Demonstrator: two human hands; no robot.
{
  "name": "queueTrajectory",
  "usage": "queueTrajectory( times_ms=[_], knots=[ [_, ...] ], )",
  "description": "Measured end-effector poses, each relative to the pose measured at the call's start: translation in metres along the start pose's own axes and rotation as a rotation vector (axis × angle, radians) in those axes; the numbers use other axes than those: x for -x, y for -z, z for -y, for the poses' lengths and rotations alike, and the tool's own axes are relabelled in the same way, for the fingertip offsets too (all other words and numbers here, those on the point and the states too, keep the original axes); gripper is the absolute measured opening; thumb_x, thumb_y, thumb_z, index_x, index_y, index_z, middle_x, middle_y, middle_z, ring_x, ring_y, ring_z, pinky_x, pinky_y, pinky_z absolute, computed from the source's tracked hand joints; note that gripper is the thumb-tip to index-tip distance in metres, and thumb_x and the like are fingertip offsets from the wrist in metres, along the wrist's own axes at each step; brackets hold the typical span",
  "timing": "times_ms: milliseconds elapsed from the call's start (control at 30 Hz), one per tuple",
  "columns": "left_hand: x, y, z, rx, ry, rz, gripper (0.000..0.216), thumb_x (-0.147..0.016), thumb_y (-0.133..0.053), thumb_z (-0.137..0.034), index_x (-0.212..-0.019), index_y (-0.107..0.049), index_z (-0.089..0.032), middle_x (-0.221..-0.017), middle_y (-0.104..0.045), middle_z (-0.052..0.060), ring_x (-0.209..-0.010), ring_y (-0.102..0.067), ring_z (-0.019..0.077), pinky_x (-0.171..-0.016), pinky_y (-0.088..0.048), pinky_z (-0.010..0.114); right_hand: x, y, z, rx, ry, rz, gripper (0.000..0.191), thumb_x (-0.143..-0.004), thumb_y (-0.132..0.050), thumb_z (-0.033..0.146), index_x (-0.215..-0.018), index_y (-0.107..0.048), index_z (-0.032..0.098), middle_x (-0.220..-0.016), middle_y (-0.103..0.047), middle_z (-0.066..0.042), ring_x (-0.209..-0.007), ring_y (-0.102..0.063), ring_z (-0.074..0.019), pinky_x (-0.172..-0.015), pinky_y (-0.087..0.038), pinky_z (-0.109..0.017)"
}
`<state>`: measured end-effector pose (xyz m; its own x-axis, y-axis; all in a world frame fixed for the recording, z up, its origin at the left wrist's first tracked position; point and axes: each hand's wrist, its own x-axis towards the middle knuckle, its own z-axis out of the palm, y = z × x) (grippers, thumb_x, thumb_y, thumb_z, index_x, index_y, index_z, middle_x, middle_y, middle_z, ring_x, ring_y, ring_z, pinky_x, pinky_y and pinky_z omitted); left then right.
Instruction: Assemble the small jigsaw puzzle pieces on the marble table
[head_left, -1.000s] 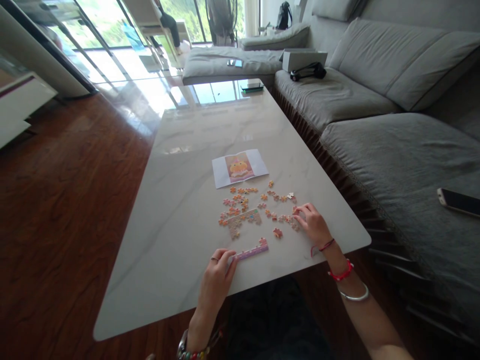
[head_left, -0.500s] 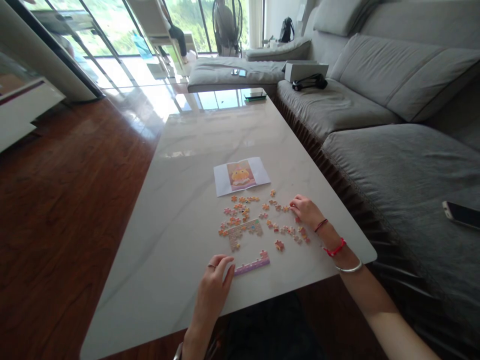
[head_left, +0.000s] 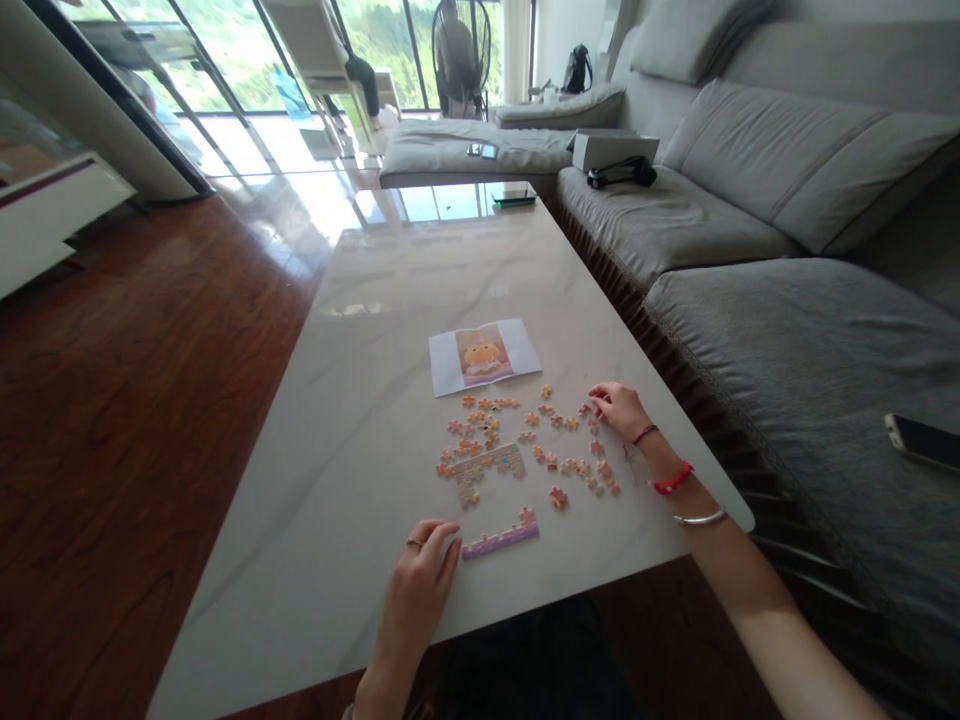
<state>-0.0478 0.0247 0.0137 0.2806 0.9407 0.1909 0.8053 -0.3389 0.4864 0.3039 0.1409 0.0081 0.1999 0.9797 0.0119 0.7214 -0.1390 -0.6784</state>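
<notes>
head view | over table (head_left: 360, 420), near end | facing forward and down

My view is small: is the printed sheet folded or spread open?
Spread open: the printed sheet lies face up on the table, white panels flanking its picture.

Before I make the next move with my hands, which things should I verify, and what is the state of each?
1. Printed picture sheet lies face up, uncovered: ok.
2. Purple puzzle strip rests fully on the table: ok.
3. Left hand touches the strip's left end: cannot tell.
4. Right hand holds a piece: cannot tell.
5. Partly joined puzzle section connects with the strip: not ok, a gap separates them.
</notes>
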Motion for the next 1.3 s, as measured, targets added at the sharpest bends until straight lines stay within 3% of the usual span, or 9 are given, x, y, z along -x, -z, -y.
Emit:
queueTrajectory(
  times_ms=[167, 333, 433, 600, 833, 1000, 1167, 1300],
  knots=[
    [-0.001, 0.0, 0.004, -0.01, -0.016, -0.05, 0.018, -0.08, -0.039, -0.03, -0.085, -0.054, -0.022, -0.086, -0.055, 0.004, -0.076, -0.056, 0.0147, -0.07, -0.047, 0.028, 0.014, 0.002, 0.0, 0.127, 0.135, -0.074, 0.014, -0.071, -0.053, 0.019, -0.082, -0.061, 0.016, -0.08, -0.058, -0.003, -0.058, -0.054, -0.0083, -0.062, -0.045, -0.023],
    [0.001, 0.0, 0.005, -0.004, -0.011, -0.028, 0.017, -0.08, -0.04, -0.03, -0.085, -0.054, -0.022, -0.088, -0.055, 0.004, -0.078, -0.056, 0.0149, -0.072, -0.047, 0.028, 0.009, -0.003, 0.007, 0.199, 0.252, 0.06, 0.013, -0.072, -0.053, 0.017, -0.082, -0.062, 0.017, -0.082, -0.054, -0.002, -0.065, -0.053, -0.0085, -0.067, -0.043, -0.021],
    [0.003, 0.002, 0.003, -0.003, -0.002, -0.021, 0.017, -0.08, -0.04, -0.03, -0.086, -0.054, -0.022, -0.087, -0.054, 0.003, -0.078, -0.056, 0.0149, -0.072, -0.046, 0.028, 0.002, -0.005, 0.008, 0.268, 0.26, 0.122, 0.007, -0.072, -0.053, 0.014, -0.073, -0.06, 0.015, -0.08, -0.053, -0.003, -0.07, -0.053, -0.0095, -0.069, -0.041, -0.02],
    [0.008, 0.005, 0.003, -0.007, 0.02, -0.027, 0.017, -0.079, -0.04, -0.029, -0.085, -0.054, -0.022, -0.086, -0.054, 0.003, -0.077, -0.056, 0.015, -0.072, -0.047, 0.028, 0.002, -0.004, 0.001, 0.352, 0.262, 0.13, 0.006, -0.074, -0.051, 0.013, -0.075, -0.057, 0.014, -0.084, -0.052, -0.005, -0.073, -0.053, -0.0112, -0.071, -0.041, -0.021],
    [0.01, 0.007, 0.003, -0.004, 0.041, 0.005, 0.016, -0.08, -0.039, -0.026, -0.086, -0.053, -0.021, -0.087, -0.054, 0.004, -0.079, -0.055, 0.015, -0.072, -0.046, 0.029, 0.016, 0.002, -0.003, 0.371, 0.347, 0.055, 0.01, -0.079, -0.044, 0.019, -0.081, -0.053, 0.015, -0.085, -0.053, -0.007, -0.076, -0.053, -0.0156, -0.069, -0.041, -0.025],
    [-0.003, 0.004, -0.008, 0.043, 0.005, 0.002, 0.016, -0.08, -0.04, -0.026, -0.088, -0.052, -0.021, -0.089, -0.053, 0.004, -0.081, -0.053, 0.015, -0.075, -0.045, 0.03, 0.041, -0.002, 0.029, 0.301, 0.44, 0.028, 0.015, -0.082, -0.04, 0.026, -0.084, -0.052, 0.016, -0.083, -0.054, -0.006, -0.073, -0.053, -0.0145, -0.067, -0.042, -0.025],
    [-0.03, -0.01, -0.032, 0.065, -0.056, 0.039, 0.018, -0.081, -0.039, -0.024, -0.093, -0.052, -0.02, -0.093, -0.053, 0.005, -0.087, -0.052, 0.0154, -0.077, -0.044, 0.03, 0.079, -0.039, 0.075, 0.29, 0.69, 0.224, 0.017, -0.084, -0.037, 0.023, -0.081, -0.053, 0.017, -0.084, -0.054, -0.005, -0.076, -0.053, -0.0128, -0.07, -0.042, -0.024],
    [-0.048, -0.023, -0.044, -0.023, -0.118, 0.03, 0.022, -0.079, -0.042, -0.022, -0.1, -0.051, -0.021, -0.107, -0.052, 0.007, -0.101, -0.047, 0.0192, -0.084, -0.039, 0.035, 0.093, -0.062, 0.085, 0.332, 0.716, 0.248, 0.018, -0.083, -0.038, 0.023, -0.079, -0.055, 0.017, -0.081, -0.054, -0.006, -0.074, -0.053, -0.0133, -0.067, -0.043, -0.025]
  ],
)
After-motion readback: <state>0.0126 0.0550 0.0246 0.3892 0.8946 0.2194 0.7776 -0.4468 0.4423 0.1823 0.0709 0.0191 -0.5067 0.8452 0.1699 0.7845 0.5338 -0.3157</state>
